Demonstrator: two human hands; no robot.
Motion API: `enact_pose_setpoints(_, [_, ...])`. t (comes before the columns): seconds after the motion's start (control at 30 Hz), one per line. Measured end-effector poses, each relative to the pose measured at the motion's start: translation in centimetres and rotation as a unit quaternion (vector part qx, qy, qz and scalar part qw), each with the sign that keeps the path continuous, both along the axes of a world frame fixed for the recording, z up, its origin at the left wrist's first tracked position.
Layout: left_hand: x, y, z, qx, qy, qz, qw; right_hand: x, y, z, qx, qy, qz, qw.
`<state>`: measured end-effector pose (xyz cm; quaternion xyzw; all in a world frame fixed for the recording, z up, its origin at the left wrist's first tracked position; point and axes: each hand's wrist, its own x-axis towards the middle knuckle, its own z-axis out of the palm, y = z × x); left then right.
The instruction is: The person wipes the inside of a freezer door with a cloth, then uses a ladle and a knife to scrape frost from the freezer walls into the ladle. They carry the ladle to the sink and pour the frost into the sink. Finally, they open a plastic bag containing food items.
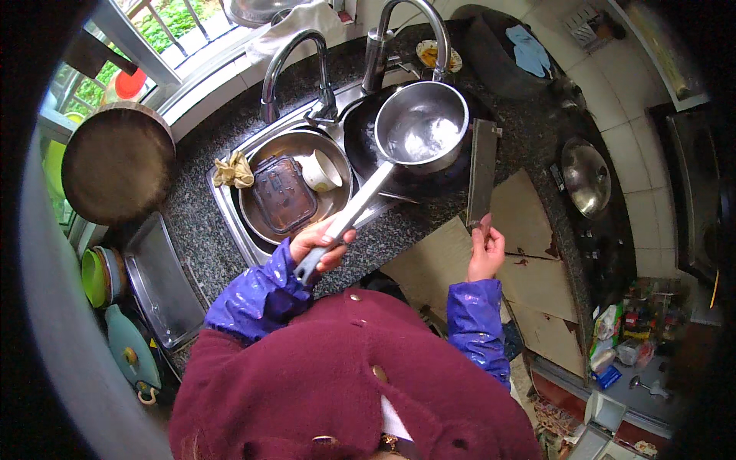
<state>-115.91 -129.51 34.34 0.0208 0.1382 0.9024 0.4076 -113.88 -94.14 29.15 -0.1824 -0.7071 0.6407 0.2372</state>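
A steel saucepan [422, 123] hangs over a black wok [366, 126] in the right sink basin. The arched right tap [418, 6] comes down at the pan's far rim; the pan's inside looks shiny and wet. My left hand [322, 245] is closed round the pan's long grey handle [360, 198]. Between the fingers of my right hand [485, 251] is one end of a long flat grey strip [481, 169], blade-like in shape; its exact kind is unclear. It points away from me, right of the wok. Purple glossy sleeves cover both forearms.
Left of the saucepan, a steel basin [247, 201] holds a brown-lidded container [284, 193] and a white cup [320, 170]. A crumpled tan cloth [233, 170] lies on the sink rim. A round pan [119, 162] leans at left; a domed lid [586, 178] sits at right.
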Motion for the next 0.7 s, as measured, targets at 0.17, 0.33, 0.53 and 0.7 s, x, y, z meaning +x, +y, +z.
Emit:
enact_pose_setpoints(0.17, [-2.1,1.2,2.6,-0.24,0.16,0.003,0.958,0.1,-0.1,-0.1,-0.001,-0.004,-0.016,1.0])
enact_pose_setpoints(0.33, [-2.8,0.9,6.9,-0.363,0.156,-0.016,0.918,0.7,-0.3,0.1,-0.009,-0.01,-0.026,1.0])
enact_pose_setpoints(0.53, [-2.5,-1.0,3.6,-0.077,-0.059,-0.088,0.991,1.1,-0.3,-0.2,-0.035,-0.022,-0.061,0.997])
enact_pose_setpoints(0.7, [-0.5,-1.3,-2.3,-0.073,-0.014,-0.003,0.997,1.3,-0.1,-0.9,-0.037,-0.027,-0.059,0.997])
